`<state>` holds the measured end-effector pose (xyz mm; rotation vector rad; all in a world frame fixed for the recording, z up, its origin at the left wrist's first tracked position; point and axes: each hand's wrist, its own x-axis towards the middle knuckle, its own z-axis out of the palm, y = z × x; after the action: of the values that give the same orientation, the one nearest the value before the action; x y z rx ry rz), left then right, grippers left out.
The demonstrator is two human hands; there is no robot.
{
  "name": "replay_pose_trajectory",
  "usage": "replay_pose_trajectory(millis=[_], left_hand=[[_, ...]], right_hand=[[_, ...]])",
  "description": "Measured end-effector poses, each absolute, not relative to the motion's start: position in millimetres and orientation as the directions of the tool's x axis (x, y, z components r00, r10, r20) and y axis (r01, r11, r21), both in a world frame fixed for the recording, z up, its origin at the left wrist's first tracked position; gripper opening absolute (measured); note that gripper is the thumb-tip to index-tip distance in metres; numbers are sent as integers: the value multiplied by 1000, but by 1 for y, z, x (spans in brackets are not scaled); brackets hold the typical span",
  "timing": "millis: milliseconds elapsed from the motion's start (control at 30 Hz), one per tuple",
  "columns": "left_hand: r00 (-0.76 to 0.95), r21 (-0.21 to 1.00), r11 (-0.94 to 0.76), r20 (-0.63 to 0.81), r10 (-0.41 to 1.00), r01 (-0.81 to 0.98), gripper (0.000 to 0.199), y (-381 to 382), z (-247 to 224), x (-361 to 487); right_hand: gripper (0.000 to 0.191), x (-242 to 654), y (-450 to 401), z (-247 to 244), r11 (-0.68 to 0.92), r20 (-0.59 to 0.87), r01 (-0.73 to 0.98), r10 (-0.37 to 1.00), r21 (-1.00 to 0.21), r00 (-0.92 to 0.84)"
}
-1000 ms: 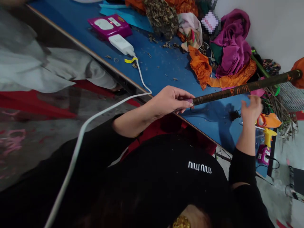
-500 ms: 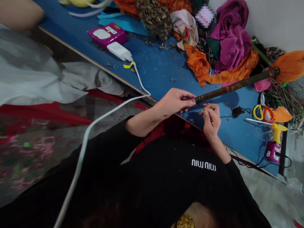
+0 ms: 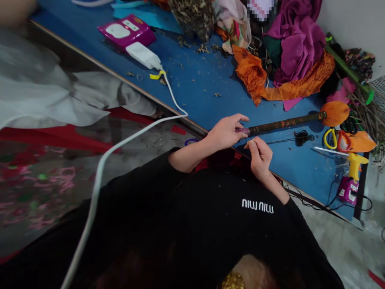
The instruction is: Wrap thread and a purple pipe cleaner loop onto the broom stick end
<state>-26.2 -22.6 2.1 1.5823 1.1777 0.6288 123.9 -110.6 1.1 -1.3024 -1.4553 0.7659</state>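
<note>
My left hand point(image 3: 227, 131) is closed on the near, purple end of a dark wrapped stick point(image 3: 282, 123), its index finger lifted. Orange marks run along the stick, and an orange rounded head point(image 3: 335, 112) tops its far end, low over the table. Just below the near end, my right hand point(image 3: 260, 155) pinches a dark thread point(image 3: 278, 141) between thumb and fingers. That thread leads right to a small black tangle point(image 3: 303, 138) on the blue table point(image 3: 198, 84).
Scissors with yellow and red handles point(image 3: 337, 139) and a yellow glue gun point(image 3: 357, 165) lie at the right. Orange cloth point(image 3: 251, 76) and magenta cloth point(image 3: 296, 44) are heaped behind. A white cable point(image 3: 120, 150) crosses the left side from a purple socket box point(image 3: 128, 32). Another person's sleeve point(image 3: 30, 88) is at left.
The stick's orange head has come down toward the table and nearer the scissors. My right hand has shifted slightly left and down, and the thread now stretches longer. The view has shifted a little.
</note>
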Motion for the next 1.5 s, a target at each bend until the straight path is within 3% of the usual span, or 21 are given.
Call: replay_pose_trajectory(millis=[200, 333, 533, 867, 1033, 1167, 1267, 1400, 1500], left_hand=[[378, 892, -15, -177, 909, 452, 47, -23, 1, -22], [415, 889, -1, -212, 885, 457, 29, -16, 6, -22], [446, 870, 314, -470, 761, 382, 12, -11, 26, -23], [577, 797, 544, -581, 574, 262, 42, -4, 26, -34], [558, 760, 612, -611, 561, 217, 26, -9, 24, -33], [483, 846, 466, -532, 696, 260, 13, -19, 28, -28], [470, 909, 191, -361, 806, 371, 16, -26, 26, -26], [481, 826, -184, -117, 869, 533, 24, -34, 22, -27], [452, 742, -246, -86, 888, 624, 30, -38, 21, -27]], right_hand=[[43, 124, -116, 1, 300, 318, 354, 948, -886, -7], [42, 125, -114, 1, 261, 282, 304, 959, -916, 28], [45, 131, -116, -9, 149, 173, 166, 975, -975, 140], [45, 136, -119, -24, 154, 163, 60, 971, -986, 176], [47, 137, -119, -21, 123, 127, 32, 973, -992, 194], [47, 135, -120, -10, 136, 134, 4, 973, -991, 187], [48, 136, -111, 6, 166, 169, 34, 977, -985, 128], [50, 139, -79, 29, 207, 209, 71, 978, -976, 22], [51, 141, -51, 38, 170, 165, 92, 985, -981, -59]])
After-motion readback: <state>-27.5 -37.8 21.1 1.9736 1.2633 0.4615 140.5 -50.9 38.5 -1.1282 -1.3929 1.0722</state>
